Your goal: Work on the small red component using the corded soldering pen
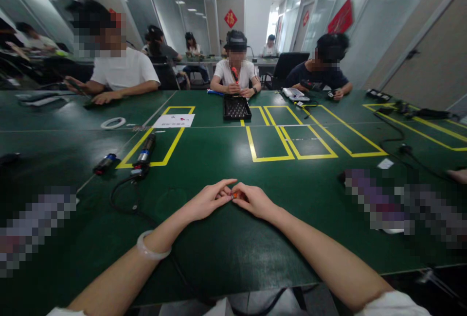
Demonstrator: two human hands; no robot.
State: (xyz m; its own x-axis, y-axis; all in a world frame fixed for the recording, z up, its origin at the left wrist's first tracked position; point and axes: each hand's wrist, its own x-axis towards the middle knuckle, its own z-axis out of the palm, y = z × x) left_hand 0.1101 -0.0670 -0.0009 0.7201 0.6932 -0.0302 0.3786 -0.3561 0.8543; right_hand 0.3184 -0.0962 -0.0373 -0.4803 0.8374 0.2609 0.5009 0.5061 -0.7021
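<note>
My left hand (pixel 211 198) and my right hand (pixel 251 199) meet over the green table (pixel 255 243), close to its near edge. Between the fingertips is a small orange piece (pixel 235 195), partly covered by the fingers of my right hand, which pinch it. The thumb and fingers of my left hand close in on the same spot from the other side; what they grip is too small to make out. A pale bracelet (pixel 153 246) circles my left wrist.
Dark cylindrical tools (pixel 145 149) with a cable lie left of my hands. Yellow tape outlines (pixel 273 159) mark the table ahead. Across it, a person (pixel 237 70) works behind a black tray (pixel 237 114); others sit at both sides. Pixelated items lie at left and right.
</note>
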